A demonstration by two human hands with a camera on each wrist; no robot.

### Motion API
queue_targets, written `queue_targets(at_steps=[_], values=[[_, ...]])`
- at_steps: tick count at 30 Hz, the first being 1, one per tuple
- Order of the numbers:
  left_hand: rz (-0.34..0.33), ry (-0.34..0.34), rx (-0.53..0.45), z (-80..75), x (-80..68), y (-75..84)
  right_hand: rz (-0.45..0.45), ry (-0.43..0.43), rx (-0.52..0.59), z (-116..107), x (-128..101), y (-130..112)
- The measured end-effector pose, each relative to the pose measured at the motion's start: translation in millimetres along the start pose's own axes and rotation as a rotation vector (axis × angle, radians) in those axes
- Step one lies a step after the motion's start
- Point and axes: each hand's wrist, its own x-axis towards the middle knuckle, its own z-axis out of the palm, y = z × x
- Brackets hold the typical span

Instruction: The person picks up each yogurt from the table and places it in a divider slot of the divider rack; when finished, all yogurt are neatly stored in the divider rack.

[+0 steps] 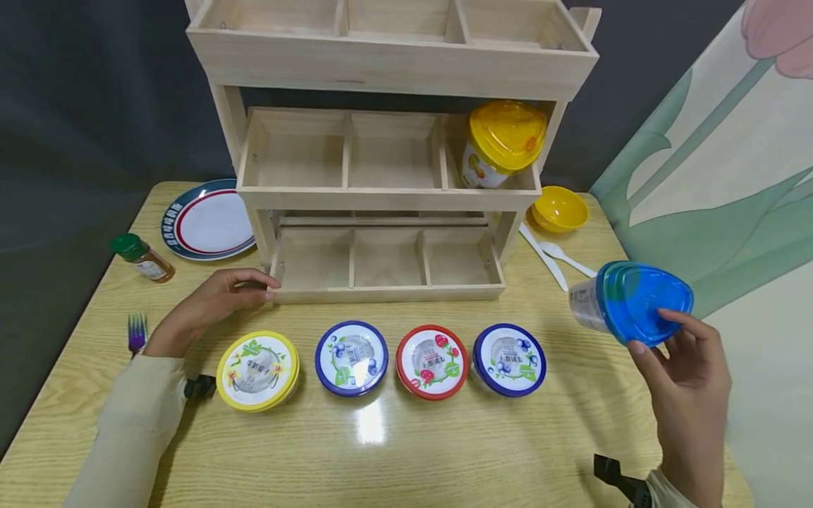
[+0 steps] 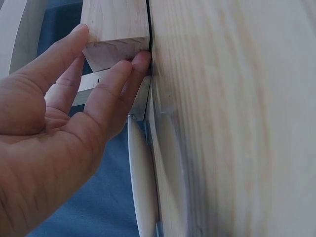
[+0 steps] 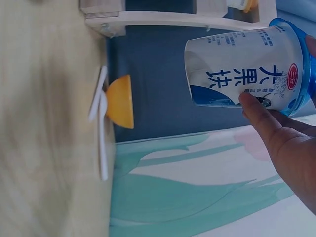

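Above the desk's point(image 1: 444, 451) right edge, the head view shows the right hand point(image 1: 689, 384) gripping a blue-lidded cup point(image 1: 625, 300), tilted; the left hand point(image 1: 212, 303) rests relaxed against the wooden rack's point(image 1: 387, 275) corner. Left wrist: straight fingers point(image 2: 111, 94) touch wood. Right wrist: thumb point(image 3: 259, 116) pinches the cup.

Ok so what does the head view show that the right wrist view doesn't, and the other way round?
Only the head view shows the left hand resting against the wooden rack's bottom corner, four lidded cups in a row on the table, a yellow-lidded cup on the middle shelf, a plate, a spice bottle and a purple fork.

Only the right wrist view shows the printed label on the side of the blue-lidded cup.

Both show the right hand holding the blue-lidded cup, the yellow bowl and white spoons.
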Motion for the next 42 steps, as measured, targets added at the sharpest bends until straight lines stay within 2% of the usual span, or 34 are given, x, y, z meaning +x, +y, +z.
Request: queue_targets(at_steps=[9, 17, 29, 36, 42], values=[[-0.008, -0.006, 0.01, -0.2, 0.7, -1.1, -0.052, -0.038, 0.045, 11.2, 15.1, -13.2], [-0.009, -0.008, 0.009, -0.1, 1.2, 0.2, -0.053, -0.04, 0.002, 24.2, 29.9, -28.3], [-0.001, -0.017, 0.014, -1.7, 1.3, -0.2, -0.127, -0.136, 0.072, 39.4, 52.7, -38.5], [0.018, -0.022, 0.0, -1.2, 0.9, 0.2, -0.167, -0.186, 0.174, 57.3, 62.5, -47.4], [0.024, -0.021, 0.02, -1.1, 1.3, 0.1, -0.179, -0.24, 0.163, 71.0, 70.3, -54.7]])
